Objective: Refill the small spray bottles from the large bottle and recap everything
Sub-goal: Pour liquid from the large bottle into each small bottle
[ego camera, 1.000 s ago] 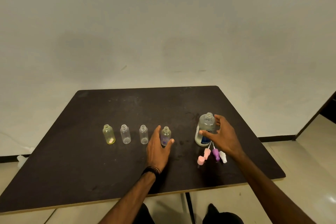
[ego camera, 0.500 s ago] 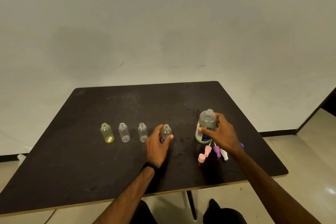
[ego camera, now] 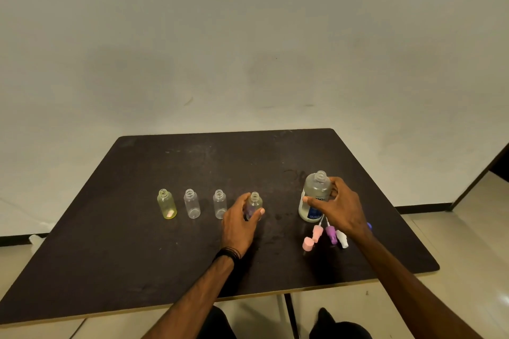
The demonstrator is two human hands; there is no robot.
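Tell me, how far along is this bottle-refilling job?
Early. Done: all caps are off, the spray tops lying on the table. In hand: the left hand has a grip on the rightmost small bottle, the right hand on the large bottle, both standing. Left: pouring into all four small bottles, which look nearly empty, then recapping.

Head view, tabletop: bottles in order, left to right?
yellow small bottle → clear small bottle → second clear small bottle → purple-tinted small bottle, gripped by the left hand → large bottle, gripped by the right hand. All uncapped.
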